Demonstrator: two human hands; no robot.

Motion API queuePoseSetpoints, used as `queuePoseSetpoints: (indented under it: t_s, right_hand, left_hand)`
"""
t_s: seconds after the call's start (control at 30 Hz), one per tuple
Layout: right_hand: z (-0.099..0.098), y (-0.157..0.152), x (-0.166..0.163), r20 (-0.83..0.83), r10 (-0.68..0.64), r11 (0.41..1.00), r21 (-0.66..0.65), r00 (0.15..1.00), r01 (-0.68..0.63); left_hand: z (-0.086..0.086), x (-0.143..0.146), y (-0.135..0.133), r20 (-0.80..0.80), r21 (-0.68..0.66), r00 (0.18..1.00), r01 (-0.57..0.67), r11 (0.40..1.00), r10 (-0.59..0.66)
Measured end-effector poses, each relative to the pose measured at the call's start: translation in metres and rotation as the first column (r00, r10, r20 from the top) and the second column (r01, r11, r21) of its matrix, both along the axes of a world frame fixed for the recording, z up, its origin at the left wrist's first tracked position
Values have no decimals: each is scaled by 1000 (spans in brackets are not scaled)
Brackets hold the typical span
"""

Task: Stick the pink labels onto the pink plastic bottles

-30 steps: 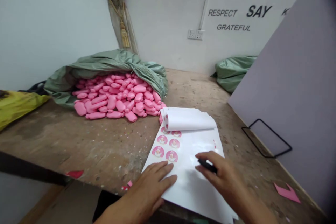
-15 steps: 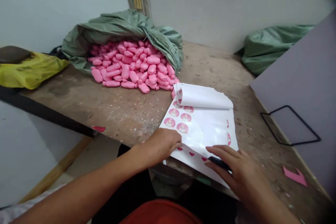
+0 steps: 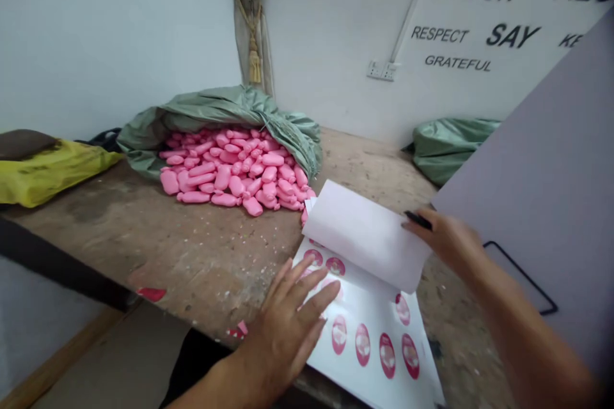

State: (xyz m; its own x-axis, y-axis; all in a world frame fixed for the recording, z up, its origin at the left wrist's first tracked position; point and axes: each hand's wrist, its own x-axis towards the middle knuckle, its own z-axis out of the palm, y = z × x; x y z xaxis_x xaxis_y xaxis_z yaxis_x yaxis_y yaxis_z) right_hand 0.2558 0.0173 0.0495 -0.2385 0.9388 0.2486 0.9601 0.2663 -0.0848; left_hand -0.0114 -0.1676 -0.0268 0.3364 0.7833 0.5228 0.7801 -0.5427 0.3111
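A stack of white sticker sheets (image 3: 369, 370) printed with pink and red oval labels lies at the table's front edge. The top sheet (image 3: 367, 233) is curled back, its white underside facing up. My right hand (image 3: 436, 230) is at the right end of that curled sheet, closed on a slim black tool (image 3: 418, 220); its kind cannot be made out. My left hand (image 3: 288, 319) rests over the left side of the stack with fingers spread, covering some labels, and holds nothing.
A green sack (image 3: 215, 105) spills pink sausage-shaped pieces (image 3: 235, 172) onto the table (image 3: 201, 255). Yellow bag (image 3: 52, 169) at left; another green sack (image 3: 448, 147) at back right. A pale panel (image 3: 542, 160) with a black wire frame (image 3: 522, 275) borders the right side. Red scrap (image 3: 151, 294) near the front edge.
My right hand has moved up and away from me with the black tool, and the sheet is folded back differently. My left hand has opened from a closed grip. The view has tilted upward.
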Motion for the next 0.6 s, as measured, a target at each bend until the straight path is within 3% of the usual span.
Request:
queuePoseSetpoints:
  t_s: [0.1, 0.2, 0.33, 0.4, 0.5, 0.6]
  right_hand:
    - [0, 46, -10, -36, -44, 994, 100, 998, 47]
    - [-10, 48, -22, -99, 28, 984, 180, 995, -9]
    - [-40, -14, -37, -175, 256, 944, 256, 951, -207]
    - [-62, -53, -46, -171, 399, 891, 304, 901, -337]
    - [-92, -95, -64, -189, 643, 764, 231, 742, -603]
    - [-103, -100, -78, -130, 609, 792, 157, 783, -590]
  left_hand:
    - [-15, 3, -5, 1, -120, 999, 39, 992, -39]
    - [-18, -11, -2, -14, -163, 1000, 14, 987, -17]
    - [-11, -62, 36, -155, -142, 966, -228, 963, 206]
    - [-10, -97, 65, -239, -129, 897, -409, 903, 372]
    - [-11, -139, 103, -302, -120, 821, -536, 835, 484]
    - [-15, -159, 124, -359, -130, 793, -565, 815, 492]
